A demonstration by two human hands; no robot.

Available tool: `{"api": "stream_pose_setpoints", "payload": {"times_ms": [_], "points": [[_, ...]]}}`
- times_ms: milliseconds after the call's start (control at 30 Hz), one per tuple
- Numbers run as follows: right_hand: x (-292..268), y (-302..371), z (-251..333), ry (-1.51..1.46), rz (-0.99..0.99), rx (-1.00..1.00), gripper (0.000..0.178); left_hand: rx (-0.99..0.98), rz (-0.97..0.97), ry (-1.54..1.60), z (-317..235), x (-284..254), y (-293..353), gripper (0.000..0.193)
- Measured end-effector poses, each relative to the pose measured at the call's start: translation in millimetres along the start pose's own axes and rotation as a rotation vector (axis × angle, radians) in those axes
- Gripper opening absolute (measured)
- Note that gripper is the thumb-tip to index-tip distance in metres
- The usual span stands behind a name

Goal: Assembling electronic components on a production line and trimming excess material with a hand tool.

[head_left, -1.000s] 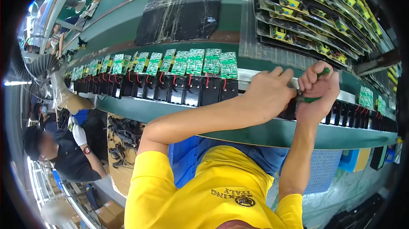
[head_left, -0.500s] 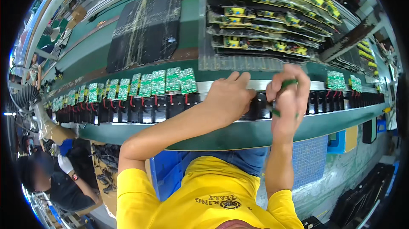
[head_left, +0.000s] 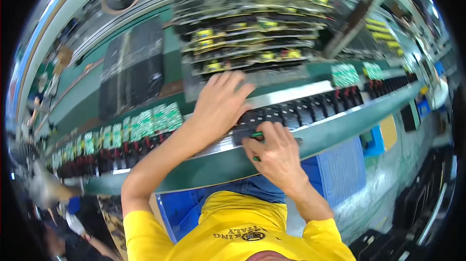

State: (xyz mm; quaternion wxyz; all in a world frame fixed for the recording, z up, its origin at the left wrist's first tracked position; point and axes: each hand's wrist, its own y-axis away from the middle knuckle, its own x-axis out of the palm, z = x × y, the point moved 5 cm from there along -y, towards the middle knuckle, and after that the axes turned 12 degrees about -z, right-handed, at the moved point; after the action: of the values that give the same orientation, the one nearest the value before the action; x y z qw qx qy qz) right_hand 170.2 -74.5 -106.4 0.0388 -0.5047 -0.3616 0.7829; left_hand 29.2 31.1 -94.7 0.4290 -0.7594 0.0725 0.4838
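A row of black plastic cases [head_left: 303,113] runs along the metal strip of the green bench. My right hand [head_left: 277,154] is closed around a green-handled tool [head_left: 257,135], low over the near side of the row; its working end is hidden. My left hand [head_left: 221,103] lies across the row with its fingers stretched out toward the far side. Its thumb side is close to the black cases beside the tool; whether it touches one cannot be made out. Green circuit boards [head_left: 141,125] with red wires stand along the cases to the left.
Beyond my hands rises a stack of black trays [head_left: 252,42] carrying yellow components. Dark flat boards [head_left: 133,67] lie at the far left. More green boards [head_left: 344,75] sit at the right. A metal post [head_left: 352,16] stands behind them. A co-worker [head_left: 77,241] is at lower left.
My view has turned, and the bench now slants. My right hand has come left and nearer with the green-handled tool. My left hand has shifted left, its fingers now straighter.
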Motion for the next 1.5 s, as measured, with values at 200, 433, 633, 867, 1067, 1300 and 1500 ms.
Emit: {"api": "stream_pose_setpoints", "payload": {"times_ms": [200, 433, 633, 867, 1067, 1300, 1500], "points": [[-38, 15, -52, -0.002, -0.182, 0.230, 0.023, 0.002, -0.023, -0.026, -13, -15, 54, 0.054], [-93, 37, -182, 0.368, -0.408, 0.575, 0.021, -0.018, 0.119, -0.095, 17, -68, 97, 0.043], [-106, 41, -263, 0.529, -0.318, 0.801, 0.030, -0.051, 0.083, -0.107, 10, -77, 90, 0.038], [-83, 44, -268, 0.574, -0.295, 0.730, 0.031, -0.079, -0.305, -0.124, 33, -109, 54, 0.034], [-80, 33, -251, 0.516, -0.215, 0.737, 0.031, -0.124, -0.575, -0.016, 90, -149, -32, 0.028], [-104, -29, -205, 0.542, -0.379, 0.441, 0.020, -0.560, -0.318, 0.153, 218, -112, -193, 0.044], [-110, -140, -173, 0.311, -0.555, 0.005, 0.032, -0.626, -0.844, 1.231, 381, -37, -280, 0.075]]}}
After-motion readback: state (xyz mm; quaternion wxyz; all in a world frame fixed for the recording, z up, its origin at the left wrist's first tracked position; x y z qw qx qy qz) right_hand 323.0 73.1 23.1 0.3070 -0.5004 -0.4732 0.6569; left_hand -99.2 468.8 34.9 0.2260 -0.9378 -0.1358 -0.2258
